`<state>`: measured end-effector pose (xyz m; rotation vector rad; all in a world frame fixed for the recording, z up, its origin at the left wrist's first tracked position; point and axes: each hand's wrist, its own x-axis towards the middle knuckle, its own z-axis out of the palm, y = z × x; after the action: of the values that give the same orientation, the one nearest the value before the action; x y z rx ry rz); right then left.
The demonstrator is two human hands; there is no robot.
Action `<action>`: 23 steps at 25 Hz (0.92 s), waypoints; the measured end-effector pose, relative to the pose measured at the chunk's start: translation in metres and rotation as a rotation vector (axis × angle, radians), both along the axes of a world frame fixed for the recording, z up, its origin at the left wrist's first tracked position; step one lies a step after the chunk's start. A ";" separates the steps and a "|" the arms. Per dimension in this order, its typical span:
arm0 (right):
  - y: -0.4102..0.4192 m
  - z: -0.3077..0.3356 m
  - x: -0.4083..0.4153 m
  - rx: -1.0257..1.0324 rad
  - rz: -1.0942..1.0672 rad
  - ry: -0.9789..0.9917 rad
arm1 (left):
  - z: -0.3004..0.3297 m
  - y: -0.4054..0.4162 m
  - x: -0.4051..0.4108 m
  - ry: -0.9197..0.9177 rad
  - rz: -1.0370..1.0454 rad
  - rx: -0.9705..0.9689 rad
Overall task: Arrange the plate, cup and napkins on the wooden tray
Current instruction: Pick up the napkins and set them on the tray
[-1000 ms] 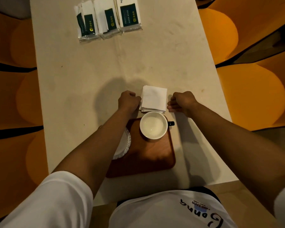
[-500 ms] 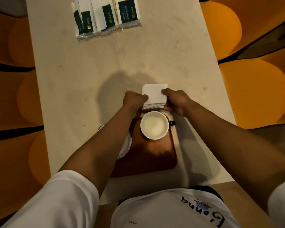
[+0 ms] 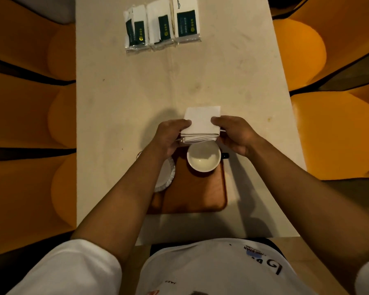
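A stack of white folded napkins [image 3: 201, 122] is held from both sides, just beyond the far edge of the wooden tray [image 3: 197, 193]. My left hand [image 3: 170, 135] grips its left side and my right hand [image 3: 234, 134] grips its right side. A white cup [image 3: 203, 159] with a dark handle stands on the tray's far right part. A white plate [image 3: 167, 175] with a patterned rim lies at the tray's left edge, mostly hidden under my left forearm.
Three wrapped tissue packs [image 3: 162, 24] lie side by side at the far end of the pale table [image 3: 119, 107]. Orange seats [image 3: 30, 116] flank the table on both sides. The table's near edge is close to my body.
Both hands went from fists resting beside the napkin stack to gripping it on each side. The stack now looks raised slightly and sits closer to the cup.
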<state>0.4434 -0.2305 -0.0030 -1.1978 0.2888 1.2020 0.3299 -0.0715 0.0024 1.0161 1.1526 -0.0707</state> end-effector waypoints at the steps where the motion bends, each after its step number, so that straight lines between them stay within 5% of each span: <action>1: -0.005 0.005 -0.007 0.013 0.029 -0.029 | 0.005 -0.001 -0.011 -0.033 -0.007 -0.020; 10: -0.061 0.016 -0.099 -0.056 0.155 -0.182 | 0.004 -0.037 -0.118 -0.139 -0.127 -0.021; 18: -0.095 -0.025 -0.152 -0.300 0.188 -0.165 | -0.030 -0.069 -0.164 0.091 -0.346 0.133; 23: -0.088 -0.046 -0.158 -0.580 0.265 -0.401 | -0.049 -0.089 -0.158 0.258 -0.461 0.421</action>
<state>0.2856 -0.3181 -0.0486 -1.9995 0.1823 1.0997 0.1719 -0.1602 -0.0465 1.6751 1.1684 -0.3445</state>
